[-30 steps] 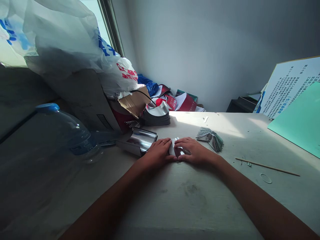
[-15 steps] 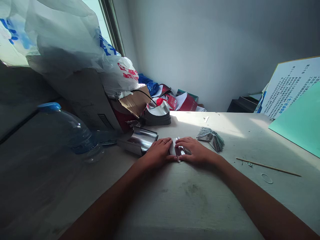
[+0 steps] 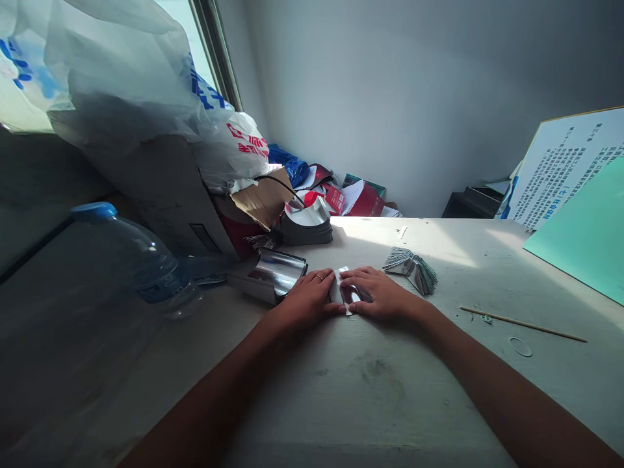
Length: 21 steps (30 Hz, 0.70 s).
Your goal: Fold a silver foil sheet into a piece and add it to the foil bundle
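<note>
Seemingly folding foil
Left hand, slightly bent, and right hand, half-curled, are holding its two sides; creasing would need even pressure.

On the pale tabletop, a reflective piece, curved silver sheets and a fanned silver bundle are placed; a thin stick is positioned near a ring.

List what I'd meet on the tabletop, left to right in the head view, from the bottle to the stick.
Bottle, curled silver sheets, left hand, shiny piece, right hand, tied bundle, stick.
</note>
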{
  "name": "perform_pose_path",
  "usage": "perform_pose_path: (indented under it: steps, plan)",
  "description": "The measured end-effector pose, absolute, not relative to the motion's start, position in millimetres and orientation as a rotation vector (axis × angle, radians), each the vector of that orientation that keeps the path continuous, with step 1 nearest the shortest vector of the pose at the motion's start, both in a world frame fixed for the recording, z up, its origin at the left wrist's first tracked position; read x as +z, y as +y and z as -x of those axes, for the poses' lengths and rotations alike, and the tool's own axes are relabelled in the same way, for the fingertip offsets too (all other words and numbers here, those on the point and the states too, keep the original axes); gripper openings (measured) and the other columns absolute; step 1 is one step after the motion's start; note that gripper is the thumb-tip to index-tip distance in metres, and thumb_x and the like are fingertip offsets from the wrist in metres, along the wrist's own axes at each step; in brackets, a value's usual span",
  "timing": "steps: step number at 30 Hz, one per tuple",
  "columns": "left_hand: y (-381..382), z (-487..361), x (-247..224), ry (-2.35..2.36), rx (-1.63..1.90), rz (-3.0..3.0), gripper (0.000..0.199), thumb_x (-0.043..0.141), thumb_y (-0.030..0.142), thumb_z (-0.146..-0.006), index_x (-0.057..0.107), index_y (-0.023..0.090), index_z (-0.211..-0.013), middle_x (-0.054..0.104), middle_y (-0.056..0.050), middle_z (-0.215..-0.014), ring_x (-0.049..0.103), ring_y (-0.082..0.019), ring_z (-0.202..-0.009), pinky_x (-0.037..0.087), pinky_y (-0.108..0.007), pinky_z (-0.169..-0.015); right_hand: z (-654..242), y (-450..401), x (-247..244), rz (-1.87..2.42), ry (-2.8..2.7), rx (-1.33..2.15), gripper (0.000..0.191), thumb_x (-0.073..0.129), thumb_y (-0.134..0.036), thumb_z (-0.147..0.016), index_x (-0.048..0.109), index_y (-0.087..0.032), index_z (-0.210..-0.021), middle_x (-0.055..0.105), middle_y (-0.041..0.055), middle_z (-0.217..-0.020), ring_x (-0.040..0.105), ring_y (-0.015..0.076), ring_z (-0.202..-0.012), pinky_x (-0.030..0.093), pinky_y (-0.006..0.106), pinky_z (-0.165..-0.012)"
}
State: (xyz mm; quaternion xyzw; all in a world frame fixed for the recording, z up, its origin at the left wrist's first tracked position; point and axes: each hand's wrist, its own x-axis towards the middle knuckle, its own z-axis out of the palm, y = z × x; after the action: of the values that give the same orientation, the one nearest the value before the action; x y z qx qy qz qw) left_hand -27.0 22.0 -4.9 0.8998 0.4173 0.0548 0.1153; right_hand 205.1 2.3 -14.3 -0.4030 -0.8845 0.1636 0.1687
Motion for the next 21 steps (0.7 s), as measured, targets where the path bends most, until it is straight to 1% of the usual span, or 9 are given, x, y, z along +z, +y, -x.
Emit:
perform_pose_path:
  steps: [7, 13, 21]
  plan:
    - [22.2, 26.7, -4.4, 1.250, 0.112, -2.620, 0.081, 0.062, 0.062, -0.088, 0.037, 0.017, -0.150, 0.034, -0.016, -0.159, 0.033, -0.031, -0.147, 0.029, -0.045, -0.120, -203.9, 0.5, -11.6, 1.167, -2.512, 0.453, 0.050, 0.064, -0.044, -0.091, 0.059, -0.025, -0.137, 0.052, 0.0053, -0.148, 0.042, 0.0305, -0.134, 0.036, 0.050, -0.112]
    - [25.1, 27.8, -7.5, 1.243, 0.115, -2.642, 0.082, 0.060, 0.064, -0.087, 0.037, 0.018, -0.150, 0.034, -0.016, -0.160, 0.033, -0.032, -0.147, 0.029, -0.045, -0.120, -203.7, 0.4, -11.4, 1.173, -2.517, 0.442, 0.051, 0.064, -0.043, -0.091, 0.058, -0.024, -0.138, 0.053, 0.0051, -0.148, 0.042, 0.0306, -0.134, 0.036, 0.050, -0.112]
    - [24.3, 27.9, -6.7, 1.257, 0.086, -2.639, 0.084, 0.060, 0.064, -0.088, 0.035, 0.016, -0.152, 0.032, -0.016, -0.160, 0.031, -0.032, -0.148, 0.028, -0.046, -0.121, -202.7, -1.9, -9.0, 1.177, -2.517, 0.446, 0.053, 0.064, -0.042, -0.090, 0.057, -0.025, -0.140, 0.053, 0.0059, -0.148, 0.042, 0.0309, -0.134, 0.036, 0.051, -0.112]
